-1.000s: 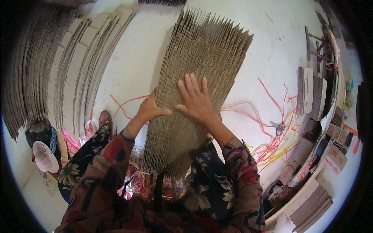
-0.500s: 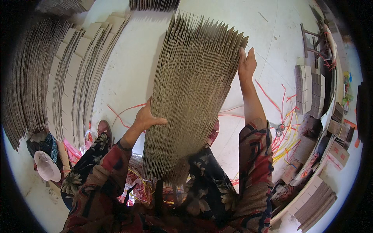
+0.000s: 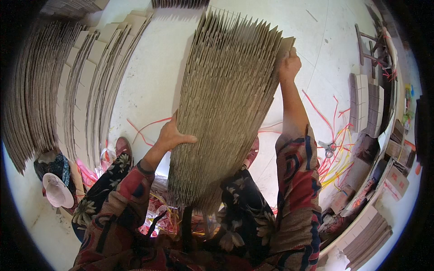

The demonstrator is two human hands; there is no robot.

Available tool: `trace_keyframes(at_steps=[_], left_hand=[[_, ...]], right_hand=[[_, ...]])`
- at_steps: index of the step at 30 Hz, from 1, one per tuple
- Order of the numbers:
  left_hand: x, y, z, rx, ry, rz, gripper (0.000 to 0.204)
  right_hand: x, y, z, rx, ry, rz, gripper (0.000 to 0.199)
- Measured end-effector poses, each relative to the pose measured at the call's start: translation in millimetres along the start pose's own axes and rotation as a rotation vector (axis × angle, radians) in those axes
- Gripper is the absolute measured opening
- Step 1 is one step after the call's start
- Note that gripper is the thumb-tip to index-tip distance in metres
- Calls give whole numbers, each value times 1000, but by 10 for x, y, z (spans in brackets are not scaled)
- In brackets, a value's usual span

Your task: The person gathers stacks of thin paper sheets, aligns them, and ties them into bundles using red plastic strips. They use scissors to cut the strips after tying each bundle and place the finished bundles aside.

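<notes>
A thick bundle of grey-brown cardboard strips [image 3: 221, 108], standing on edge and packed side by side, fills the middle between my knees. Its far end fans out into staggered pointed corners. My left hand [image 3: 174, 135] braces the bundle's left side, thumb laid over the top edges and the other fingers partly hidden behind it. At the far right corner, my right hand [image 3: 290, 67] is closed round the outermost cardboard, which leans slightly away from the others. How many strips it grips is hidden.
Tall rows of cardboard [image 3: 40, 86] stand at the left, beside a pale hat [image 3: 58, 190]. Red and yellow straps [image 3: 337, 167] lie tangled on the right floor near scissors [image 3: 329, 148]. Smaller cardboard stacks [image 3: 359, 103] and a stool [image 3: 368, 47] stand farther right.
My right hand has closed from a more open pose onto the far right corner, and the outer cardboard there now tilts outward. My left hand keeps its place on the bundle.
</notes>
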State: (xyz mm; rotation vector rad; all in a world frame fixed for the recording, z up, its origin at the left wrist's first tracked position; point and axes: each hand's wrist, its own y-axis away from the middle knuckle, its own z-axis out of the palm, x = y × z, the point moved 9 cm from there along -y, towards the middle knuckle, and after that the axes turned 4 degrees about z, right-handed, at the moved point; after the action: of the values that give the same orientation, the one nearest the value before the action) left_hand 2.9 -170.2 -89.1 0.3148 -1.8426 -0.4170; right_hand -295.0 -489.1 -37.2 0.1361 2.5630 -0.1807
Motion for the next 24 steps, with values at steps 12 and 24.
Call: trace_keyframes(at_steps=[12, 24], left_hand=[[-117, 14, -6, 15, 8, 9, 118], [-19, -9, 19, 4, -27, -10, 122]], right_hand=[[-74, -70, 134, -56, -267, 10, 41], [-161, -124, 196, -37, 21, -126, 29]])
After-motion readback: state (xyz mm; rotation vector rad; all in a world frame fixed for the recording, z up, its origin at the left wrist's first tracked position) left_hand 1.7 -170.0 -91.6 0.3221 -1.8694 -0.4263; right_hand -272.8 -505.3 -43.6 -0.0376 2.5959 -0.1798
